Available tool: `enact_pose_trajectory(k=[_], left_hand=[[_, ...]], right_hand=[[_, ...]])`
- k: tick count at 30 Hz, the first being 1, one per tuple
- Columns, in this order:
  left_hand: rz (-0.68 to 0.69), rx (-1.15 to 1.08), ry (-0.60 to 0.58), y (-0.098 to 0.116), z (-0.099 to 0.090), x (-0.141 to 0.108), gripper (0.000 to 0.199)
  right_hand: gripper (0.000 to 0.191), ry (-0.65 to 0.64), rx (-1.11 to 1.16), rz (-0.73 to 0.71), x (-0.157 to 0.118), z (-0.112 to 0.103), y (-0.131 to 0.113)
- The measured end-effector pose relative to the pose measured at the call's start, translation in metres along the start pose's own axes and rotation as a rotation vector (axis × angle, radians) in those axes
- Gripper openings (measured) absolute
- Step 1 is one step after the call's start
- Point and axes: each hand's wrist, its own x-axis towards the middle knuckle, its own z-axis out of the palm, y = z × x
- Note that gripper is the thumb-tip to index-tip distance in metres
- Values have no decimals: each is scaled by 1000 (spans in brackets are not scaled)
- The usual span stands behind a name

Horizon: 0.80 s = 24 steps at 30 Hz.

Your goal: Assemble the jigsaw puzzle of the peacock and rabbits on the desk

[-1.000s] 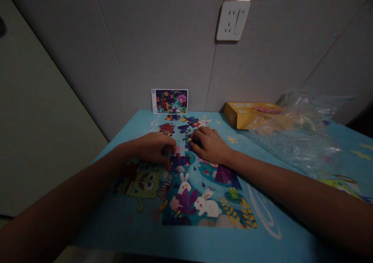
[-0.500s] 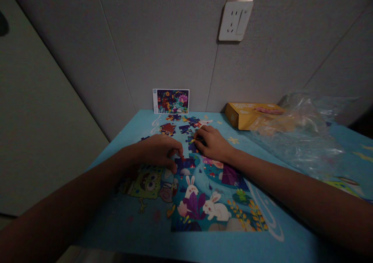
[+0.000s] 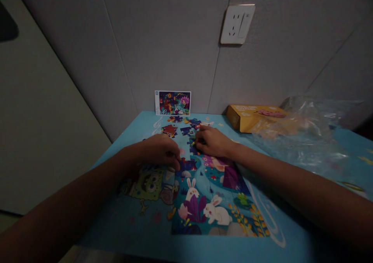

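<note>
A partly joined jigsaw puzzle (image 3: 208, 212) with white rabbits and a blue stream lies on the light blue table. My left hand (image 3: 161, 151) is closed, thumb and forefinger at the left edge of a dark blue puzzle piece (image 3: 188, 164) in the puzzle's upper left. My right hand (image 3: 214, 141) has curled fingers pressed on a narrow puzzle piece (image 3: 192, 144) along the upper edge; its fingertips are partly hidden. Beyond my hands lie several loose pieces, among them a red-brown puzzle piece (image 3: 169, 130) and a dark blue puzzle piece (image 3: 186, 131).
A picture card (image 3: 174, 103) leans against the wall at the back. A yellow box (image 3: 253, 117) and crumpled clear plastic (image 3: 305, 138) lie at the right. The table (image 3: 140, 239) carries a printed cartoon sponge. A wall socket (image 3: 237, 24) is above.
My left hand's fingers have closed further and shifted slightly left of the dark blue piece. My right hand stays about where it was. The view has tilted up a little.
</note>
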Motion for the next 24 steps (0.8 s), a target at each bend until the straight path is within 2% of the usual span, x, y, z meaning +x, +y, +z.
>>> enact_pose_trajectory(k=[1,3,5,7,9,11,13,15,18,21,24], left_hand=[[-14,45,42,-2,-1,0,17],[-125,162,202,-9,-4,-1,26],[-322,248,408,-20,-5,-3,33],[-539,267,560,-34,-4,-5,36],[-729,220,667,-50,0,-8,36],[-934,52,789,-68,5,-11,33],[-1081,-120,833,-84,11,-14,28],[-1166,-147,884,-96,14,-15,29],[-1206,-159,922,-104,16,-14,28],[-1191,-147,933,-100,16,-11,28],[-1117,-114,906,-85,13,-6,26]], right_hand=[[16,-30,-12,-8,6,-2,0],[14,-49,-20,11,19,-2,-3],[15,48,22,86,29,4,-8],[20,135,38,141,35,13,-12],[24,243,79,260,36,22,-11],[22,409,190,457,36,27,-4],[24,473,247,571,36,30,10],[25,506,306,672,36,32,26],[22,551,384,763,38,36,46],[24,566,440,773,39,41,54],[22,542,468,732,41,45,51]])
